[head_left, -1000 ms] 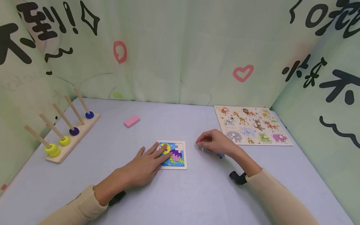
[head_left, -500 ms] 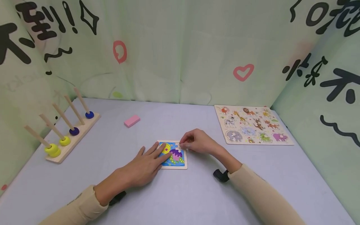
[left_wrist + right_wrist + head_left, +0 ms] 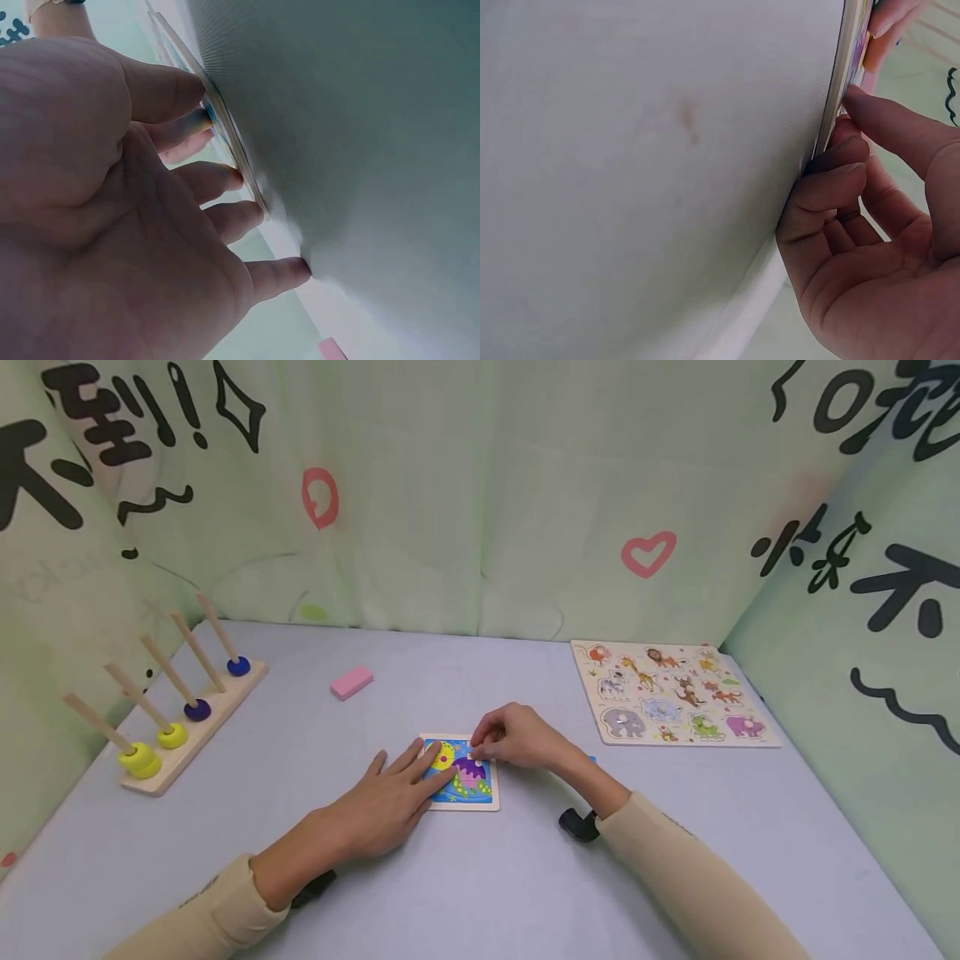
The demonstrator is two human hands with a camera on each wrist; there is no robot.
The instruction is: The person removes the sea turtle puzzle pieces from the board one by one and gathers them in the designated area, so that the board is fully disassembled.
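Observation:
A small square jigsaw puzzle [image 3: 461,793] in a pale wooden frame lies on the table, with a yellow, blue and purple picture. My left hand [image 3: 382,802] rests with spread, straight fingers over its left side. In the left wrist view, fingertips [image 3: 225,176] touch the board's edge and the little finger touches the tablecloth. My right hand [image 3: 521,739] is at the upper right corner, thumb and fingertips pinching together over the picture; the puzzle piece there is mostly hidden by them. In the right wrist view the thumb [image 3: 885,120] meets the board's edge and the other fingers curl beneath.
A pink block [image 3: 351,683] lies behind the left hand. A wooden peg stand [image 3: 217,706] with yellow and blue rings is at the left. An animal puzzle board [image 3: 675,697] lies at the back right. A bit of blue [image 3: 593,759] shows behind the right wrist.
My right hand has moved left from the bare cloth to the puzzle's upper right corner, then slightly further over the picture. My left hand has stayed on the board.

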